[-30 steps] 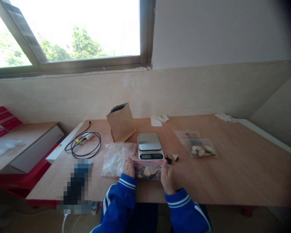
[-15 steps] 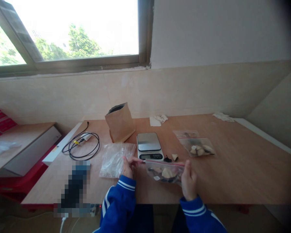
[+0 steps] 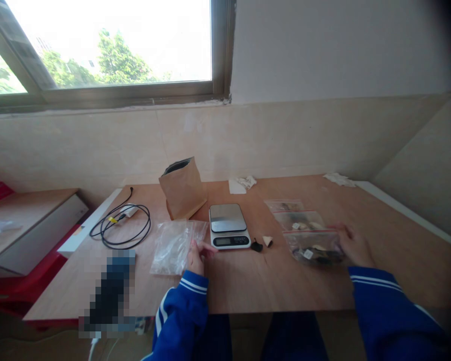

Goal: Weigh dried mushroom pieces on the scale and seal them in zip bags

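The right hand is gripping one filled clear zip bag, fingers curled on its right edge, beside two similar filled bags on the wooden table. The left hand, fingers loosely curled, is touching one stack of empty clear bags beside one silver digital scale.

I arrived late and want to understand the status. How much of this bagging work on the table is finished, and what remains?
Done: two filled zip bags lie right of the scale. In hand: the right hand is on a third filled bag beside them; whether it grips it cannot be told. The left hand rests at the empty clear bags. Left, it seems: those empty bags, two loose pieces by the scale, and the open paper bag.
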A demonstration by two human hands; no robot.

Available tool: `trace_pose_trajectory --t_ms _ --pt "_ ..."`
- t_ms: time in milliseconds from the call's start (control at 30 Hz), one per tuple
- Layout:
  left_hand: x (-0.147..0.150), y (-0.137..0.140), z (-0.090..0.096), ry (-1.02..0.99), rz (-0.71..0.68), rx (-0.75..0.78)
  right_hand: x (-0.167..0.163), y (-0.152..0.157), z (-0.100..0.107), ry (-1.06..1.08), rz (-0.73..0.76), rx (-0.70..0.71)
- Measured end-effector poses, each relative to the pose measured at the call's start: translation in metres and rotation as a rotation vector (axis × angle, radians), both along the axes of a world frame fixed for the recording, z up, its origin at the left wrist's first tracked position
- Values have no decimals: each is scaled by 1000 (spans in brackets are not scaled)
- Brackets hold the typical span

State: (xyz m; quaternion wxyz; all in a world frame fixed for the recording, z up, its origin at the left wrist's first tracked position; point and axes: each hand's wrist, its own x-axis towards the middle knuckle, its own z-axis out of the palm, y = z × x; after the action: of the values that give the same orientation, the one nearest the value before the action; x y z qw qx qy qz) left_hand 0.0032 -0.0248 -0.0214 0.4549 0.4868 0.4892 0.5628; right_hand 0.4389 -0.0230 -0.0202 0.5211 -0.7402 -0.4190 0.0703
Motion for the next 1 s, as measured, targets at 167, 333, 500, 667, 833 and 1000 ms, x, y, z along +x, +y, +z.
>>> trace_pose_trajectory --t_ms 167,333,500,667,833,1000 --pt "1 -1 1 5 20 2 -4 -4 -9 -480 -163 62" --pt "1 -1 1 3 5 -18 -43 -8 -15 -616 -43 76" --pt "0 -1 1 23 -9 -11 -64 7 -30 -568 144 76" --pt "0 -3 2 28 -23 7 -64 14 -22 -571 138 37" --pt "0 -2 1 20 -34 11 -119 -2 3 -630 186 65" --pt "-2 1 -4 -15 -48 95 -176 -7 -12 -704 516 -61"
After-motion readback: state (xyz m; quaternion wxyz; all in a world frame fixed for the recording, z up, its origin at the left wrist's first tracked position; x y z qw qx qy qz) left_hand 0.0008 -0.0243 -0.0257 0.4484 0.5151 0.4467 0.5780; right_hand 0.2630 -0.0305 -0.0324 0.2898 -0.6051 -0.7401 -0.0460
